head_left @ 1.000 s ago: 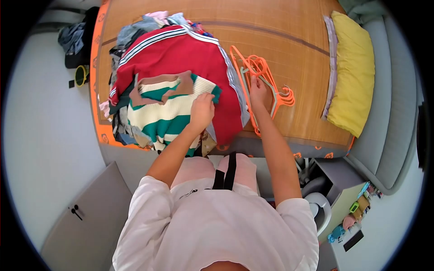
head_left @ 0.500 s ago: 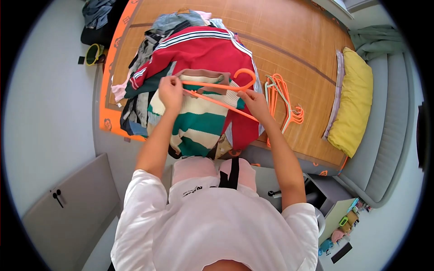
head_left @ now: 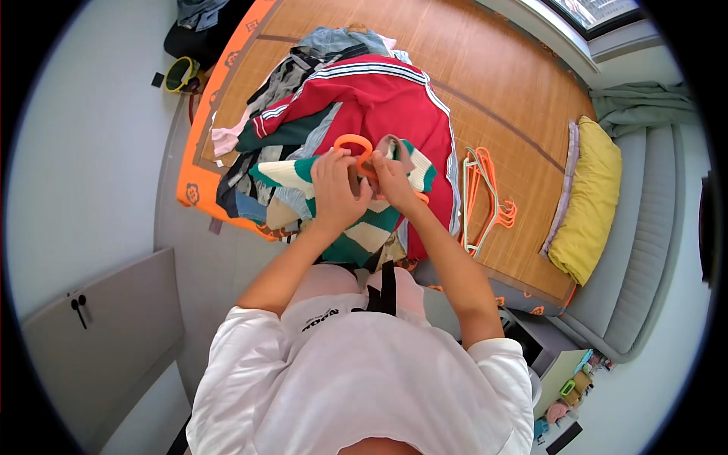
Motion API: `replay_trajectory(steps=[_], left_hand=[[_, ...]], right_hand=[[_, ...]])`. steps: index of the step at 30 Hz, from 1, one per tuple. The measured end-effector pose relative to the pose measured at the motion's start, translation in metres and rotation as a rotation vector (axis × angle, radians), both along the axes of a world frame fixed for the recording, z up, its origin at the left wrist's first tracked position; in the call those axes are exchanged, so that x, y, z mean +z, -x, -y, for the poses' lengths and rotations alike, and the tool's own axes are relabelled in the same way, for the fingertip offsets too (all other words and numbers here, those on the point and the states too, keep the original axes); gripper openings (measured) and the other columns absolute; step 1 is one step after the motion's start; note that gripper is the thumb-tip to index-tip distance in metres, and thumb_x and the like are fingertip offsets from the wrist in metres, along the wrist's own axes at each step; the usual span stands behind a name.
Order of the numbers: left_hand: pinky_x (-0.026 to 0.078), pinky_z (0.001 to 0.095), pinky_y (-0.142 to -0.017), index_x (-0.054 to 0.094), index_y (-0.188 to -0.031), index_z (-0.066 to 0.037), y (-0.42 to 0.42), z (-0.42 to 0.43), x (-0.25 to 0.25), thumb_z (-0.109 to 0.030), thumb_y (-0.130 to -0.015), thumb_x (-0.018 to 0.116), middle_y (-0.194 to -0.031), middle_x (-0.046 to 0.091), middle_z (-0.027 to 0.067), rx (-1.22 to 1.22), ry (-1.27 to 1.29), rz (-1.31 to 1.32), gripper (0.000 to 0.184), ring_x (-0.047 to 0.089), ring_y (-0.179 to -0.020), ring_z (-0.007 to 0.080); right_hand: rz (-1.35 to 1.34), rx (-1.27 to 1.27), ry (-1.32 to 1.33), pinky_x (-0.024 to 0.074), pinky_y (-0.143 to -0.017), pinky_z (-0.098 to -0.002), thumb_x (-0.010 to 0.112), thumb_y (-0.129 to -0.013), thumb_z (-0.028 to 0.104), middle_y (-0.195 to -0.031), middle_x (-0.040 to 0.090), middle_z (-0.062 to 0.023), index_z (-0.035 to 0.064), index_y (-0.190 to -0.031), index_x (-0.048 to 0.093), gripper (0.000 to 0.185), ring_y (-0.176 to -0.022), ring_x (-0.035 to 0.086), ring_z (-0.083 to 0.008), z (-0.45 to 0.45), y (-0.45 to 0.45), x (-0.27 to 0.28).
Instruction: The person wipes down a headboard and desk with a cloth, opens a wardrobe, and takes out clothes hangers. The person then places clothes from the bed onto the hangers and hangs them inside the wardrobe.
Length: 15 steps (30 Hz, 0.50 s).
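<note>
A cream and green striped sweater [head_left: 373, 236] lies bunched in front of me, its brownish neckline raised between my hands. An orange clothes hanger [head_left: 353, 142] is at the neckline, hook up; part of it is hidden by my fingers and the knit. My left hand [head_left: 337, 188] is closed on the sweater by the neckline, its fingers just below the hook. Close beside it, my right hand [head_left: 394, 183] grips the hanger near the base of the hook, against the collar. One orange hanger end [head_left: 422, 198] shows beside my right wrist.
A red jacket [head_left: 394, 98] with white stripes lies on a heap of clothes [head_left: 284, 87] on the bed mat [head_left: 500, 83]. Several orange and white hangers [head_left: 485, 197] lie to the right. Beyond are a yellow pillow [head_left: 588, 201] and grey sofa [head_left: 641, 227].
My hands have come together at the neckline. The hanger has turned, its hook moving left and now pointing up, and more of it is hidden. My view has shifted slightly.
</note>
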<state>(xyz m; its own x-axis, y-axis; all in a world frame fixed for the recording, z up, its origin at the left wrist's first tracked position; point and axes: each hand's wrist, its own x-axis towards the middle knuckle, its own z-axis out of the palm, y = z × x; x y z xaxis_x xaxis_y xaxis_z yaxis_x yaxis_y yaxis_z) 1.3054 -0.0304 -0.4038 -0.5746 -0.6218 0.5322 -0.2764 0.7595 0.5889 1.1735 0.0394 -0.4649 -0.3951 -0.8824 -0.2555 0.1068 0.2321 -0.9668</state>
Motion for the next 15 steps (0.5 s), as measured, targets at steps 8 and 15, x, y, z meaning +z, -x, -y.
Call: replay_trajectory(steps=[8, 15], left_hand=[[0.041, 0.0386, -0.067, 0.061, -0.086, -0.009, -0.031, 0.016, -0.038, -0.031, -0.082, 0.072, -0.076, 0.055, 0.0052, -0.191, 0.053, 0.362, 0.025, 0.055, -0.074, 0.0251], [0.043, 0.0396, -0.063, 0.06, -0.082, -0.007, -0.053, 0.02, -0.026, -0.026, -0.089, 0.068, -0.073, 0.058, 0.0084, -0.383, 0.106, 0.212, 0.021, 0.058, -0.07, 0.0278]], right_hand=[[-0.194, -0.213, -0.034, 0.0499, -0.065, -0.0361, 0.067, -0.09, 0.022, -0.076, 0.06, -0.0099, 0.0009, -0.098, 0.056, 0.025, -0.069, 0.062, -0.023, -0.005, 0.001, -0.023], [-0.774, -0.059, -0.592, 0.0526, -0.079, -0.0462, 0.076, -0.074, 0.033, -0.094, 0.065, -0.0225, 0.0015, -0.099, 0.06, 0.044, -0.092, 0.067, -0.0367, -0.006, 0.036, -0.064]])
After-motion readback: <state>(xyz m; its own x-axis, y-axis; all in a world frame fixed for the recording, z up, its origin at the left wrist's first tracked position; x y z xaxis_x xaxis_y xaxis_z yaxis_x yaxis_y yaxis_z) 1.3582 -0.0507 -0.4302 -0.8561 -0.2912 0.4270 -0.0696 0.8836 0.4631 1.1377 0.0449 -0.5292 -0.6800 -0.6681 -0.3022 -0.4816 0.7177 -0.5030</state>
